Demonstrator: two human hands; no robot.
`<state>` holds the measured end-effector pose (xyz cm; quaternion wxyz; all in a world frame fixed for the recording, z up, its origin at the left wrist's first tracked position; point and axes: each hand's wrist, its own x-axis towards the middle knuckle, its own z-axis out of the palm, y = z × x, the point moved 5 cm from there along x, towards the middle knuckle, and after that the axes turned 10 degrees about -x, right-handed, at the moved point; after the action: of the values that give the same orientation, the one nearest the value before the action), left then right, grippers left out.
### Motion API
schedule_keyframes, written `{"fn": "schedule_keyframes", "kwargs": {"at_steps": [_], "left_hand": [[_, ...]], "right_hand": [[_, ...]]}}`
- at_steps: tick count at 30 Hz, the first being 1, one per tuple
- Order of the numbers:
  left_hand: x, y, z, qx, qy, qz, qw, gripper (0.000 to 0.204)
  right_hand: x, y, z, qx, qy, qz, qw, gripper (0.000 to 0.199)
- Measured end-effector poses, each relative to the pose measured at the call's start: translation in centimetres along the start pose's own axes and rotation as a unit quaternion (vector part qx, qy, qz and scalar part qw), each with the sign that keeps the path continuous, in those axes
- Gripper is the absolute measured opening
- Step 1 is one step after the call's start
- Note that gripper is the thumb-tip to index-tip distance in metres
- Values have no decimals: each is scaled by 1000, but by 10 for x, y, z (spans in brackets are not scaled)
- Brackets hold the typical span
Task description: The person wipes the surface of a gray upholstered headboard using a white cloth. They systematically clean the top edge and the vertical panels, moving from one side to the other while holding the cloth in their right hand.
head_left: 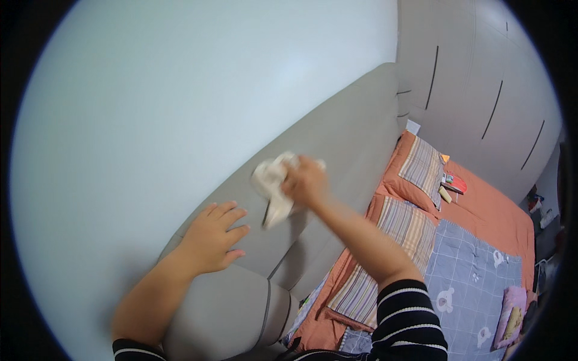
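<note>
Place: home bedroom
Signs: bed (481,216) with striped pillows (421,165); padded headboard (337,162) beside it; wardrobe (481,78) behind

Your right hand (306,180) clutches a crumpled white cloth (272,183) against the grey padded headboard (355,129); your left hand (212,237) lies flat on the headboard, just beside and below the cloth; striped pillows (404,224) and an orange bed (490,210) lie beyond your right forearm.
</note>
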<state>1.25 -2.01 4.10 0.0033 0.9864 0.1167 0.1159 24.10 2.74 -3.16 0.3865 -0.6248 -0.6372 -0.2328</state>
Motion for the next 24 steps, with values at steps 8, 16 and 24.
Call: {"fn": "schedule_keyframes", "kwargs": {"at_steps": [8, 16, 24], "left_hand": [[-3, -5, 8, -26, 13, 8, 1000, 45], [-8, 11, 24, 117, -158, -62, 979, 34], [-127, 60, -36, -33, -128, 26, 991, 36]], "right_hand": [[111, 54, 9, -164, -118, 99, 974, 24], [64, -129, 7, 112, -240, -148, 953, 21], [57, -145, -1, 79, -217, -164, 959, 23]]}}
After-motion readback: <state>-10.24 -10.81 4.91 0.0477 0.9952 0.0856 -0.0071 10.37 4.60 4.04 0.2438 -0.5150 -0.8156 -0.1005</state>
